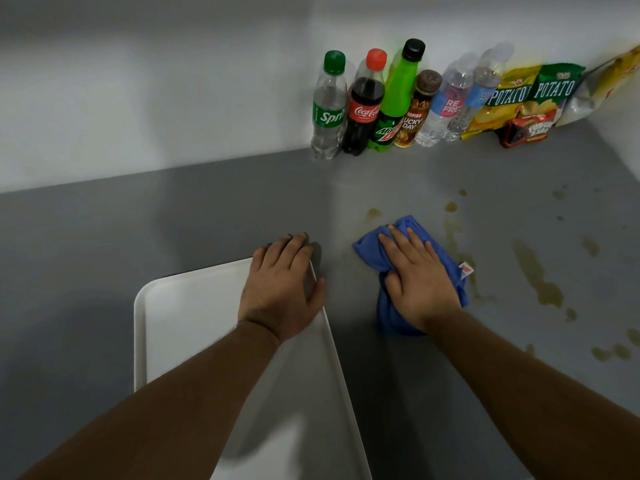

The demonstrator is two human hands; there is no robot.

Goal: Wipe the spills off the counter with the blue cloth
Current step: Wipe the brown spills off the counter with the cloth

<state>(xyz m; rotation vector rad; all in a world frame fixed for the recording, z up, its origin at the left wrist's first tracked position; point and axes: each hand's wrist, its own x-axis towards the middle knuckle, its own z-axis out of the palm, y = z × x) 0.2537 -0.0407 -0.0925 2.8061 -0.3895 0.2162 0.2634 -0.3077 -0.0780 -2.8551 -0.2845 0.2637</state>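
1. Our left hand (282, 285) rests with relaxed, nearly straight fingers on the white tray (180, 313) at 6 o'clock; leaning there could skid it.
2. Our right hand (419, 275) presses flat-fingered on the blue cloth (372, 252), bunched at the tray's 3 o'clock; the wad may only smear.
3. Spills (535, 271) streak the counter (207, 220) toward 3 o'clock; scattered droplets are easy to miss.
4. Bottles (363, 109) at 12 o'clock could topple under a long stroke.

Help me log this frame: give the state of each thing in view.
Cloth, bunched on the counter.
Right grip, fingers straight, pressing the cloth.
Left grip, resting on the tray's corner.
Tray, flat on the counter.
Spills, unwiped, right of the cloth.
Bottles, upright, capped.
Chip bags, leaning on the wall.
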